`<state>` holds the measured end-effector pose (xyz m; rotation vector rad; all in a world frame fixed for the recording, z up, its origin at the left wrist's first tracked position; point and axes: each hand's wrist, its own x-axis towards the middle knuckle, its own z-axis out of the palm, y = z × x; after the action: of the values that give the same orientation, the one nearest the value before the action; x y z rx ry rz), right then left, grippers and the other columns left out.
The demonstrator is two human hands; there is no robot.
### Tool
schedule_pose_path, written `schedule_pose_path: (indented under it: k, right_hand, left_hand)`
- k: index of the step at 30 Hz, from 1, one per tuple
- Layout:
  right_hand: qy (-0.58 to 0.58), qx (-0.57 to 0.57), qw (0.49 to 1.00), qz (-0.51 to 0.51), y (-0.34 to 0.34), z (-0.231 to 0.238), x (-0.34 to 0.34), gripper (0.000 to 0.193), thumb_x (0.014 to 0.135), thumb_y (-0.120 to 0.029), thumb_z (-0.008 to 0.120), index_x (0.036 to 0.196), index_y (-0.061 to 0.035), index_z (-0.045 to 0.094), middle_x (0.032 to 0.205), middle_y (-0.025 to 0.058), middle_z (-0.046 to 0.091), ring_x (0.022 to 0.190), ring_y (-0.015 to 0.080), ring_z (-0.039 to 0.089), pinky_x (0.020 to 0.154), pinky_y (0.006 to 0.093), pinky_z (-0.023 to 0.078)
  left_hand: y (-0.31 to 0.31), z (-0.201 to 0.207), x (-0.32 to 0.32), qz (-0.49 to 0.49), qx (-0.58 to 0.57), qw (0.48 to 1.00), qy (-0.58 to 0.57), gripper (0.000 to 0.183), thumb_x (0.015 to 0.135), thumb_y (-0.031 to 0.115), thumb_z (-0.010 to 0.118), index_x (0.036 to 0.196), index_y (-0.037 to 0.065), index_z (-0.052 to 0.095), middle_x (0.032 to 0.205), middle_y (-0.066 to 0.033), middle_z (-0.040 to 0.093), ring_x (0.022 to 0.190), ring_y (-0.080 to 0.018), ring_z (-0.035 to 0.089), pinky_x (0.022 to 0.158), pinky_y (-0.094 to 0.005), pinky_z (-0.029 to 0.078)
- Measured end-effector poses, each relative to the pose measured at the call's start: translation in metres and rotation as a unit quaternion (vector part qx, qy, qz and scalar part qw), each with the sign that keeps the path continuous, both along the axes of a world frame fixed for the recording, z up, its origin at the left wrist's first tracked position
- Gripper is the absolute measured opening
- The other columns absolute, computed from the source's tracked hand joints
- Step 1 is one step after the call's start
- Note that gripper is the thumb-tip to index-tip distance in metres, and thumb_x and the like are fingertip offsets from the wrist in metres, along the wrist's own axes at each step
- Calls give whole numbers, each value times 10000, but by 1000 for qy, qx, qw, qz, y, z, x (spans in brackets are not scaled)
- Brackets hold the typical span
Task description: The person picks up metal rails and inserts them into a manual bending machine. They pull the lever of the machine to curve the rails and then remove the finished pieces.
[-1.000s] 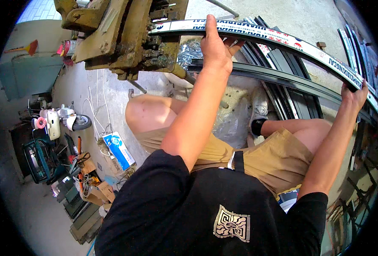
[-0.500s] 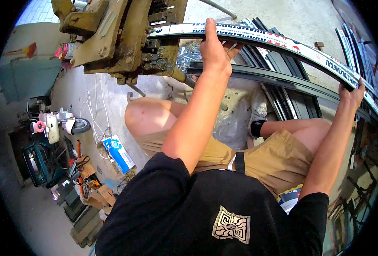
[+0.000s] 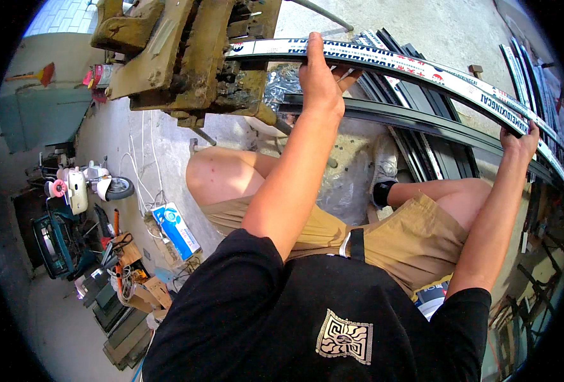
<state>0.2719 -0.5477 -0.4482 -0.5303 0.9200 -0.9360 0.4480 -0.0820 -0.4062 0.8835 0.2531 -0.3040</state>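
A long dark metal profile bar (image 3: 415,65), its top covered by white printed film, stretches from the machine to the right. My left hand (image 3: 320,79) is closed round it near its left end, thumb laid over the film. Farther right, my right hand (image 3: 520,141) grips the same bar from its near side. The bar's left end meets a rusty, oil-stained metal machine (image 3: 199,60); exactly how it sits there is hard to make out. Below it and nearer me runs a second dark profile (image 3: 415,120), untouched by either hand.
More dark profiles (image 3: 444,143) lie stacked on the floor beyond my legs, with film-covered ones (image 3: 520,70) at far right. Small metal pieces (image 3: 282,86) sit beside the machine. At left are a blue-and-white box (image 3: 175,230), white cables (image 3: 143,165), a scooter (image 3: 81,184) and tools.
The bar has shifted slightly rightward and down at its left end. My right hand has moved a little left along it; my left hand keeps its grip.
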Motion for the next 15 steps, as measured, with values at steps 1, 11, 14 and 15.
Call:
schedule_pose_path:
  k: [1,11,14,15]
  right_hand:
    - [-1,-2,1000,-6,-2,-1,-2,370,978,-246,518,1260,-25,612,1167,183,701,1047,349,715,915,585,587]
    - [9,-4,1000,-6,7,4,-1,353,958,-247,543,1241,-47,606,1202,159,703,1048,355,720,897,566,595]
    - [-5,-2,1000,3,0,-1,-4,350,956,-241,548,1243,-48,604,1204,156,703,1050,359,719,893,570,596]
    - [-1,-2,1000,-4,5,0,-2,343,958,-237,546,1240,-49,603,1200,153,703,1052,360,718,890,568,598]
  left_hand:
    - [-1,0,-1,3,0,1000,2,619,993,562,605,1236,-2,527,1085,-147,629,957,-278,676,798,-512,633]
    - [4,-3,0,-20,18,1000,9,613,982,606,591,1261,65,519,1170,-127,598,1078,-322,629,981,-616,526]
    - [4,-5,0,-26,18,999,3,620,982,606,590,1266,60,518,1187,-133,602,1086,-325,632,983,-616,525]
    - [5,-5,0,-25,20,999,2,620,982,606,590,1266,60,518,1187,-133,602,1086,-325,632,983,-616,525]
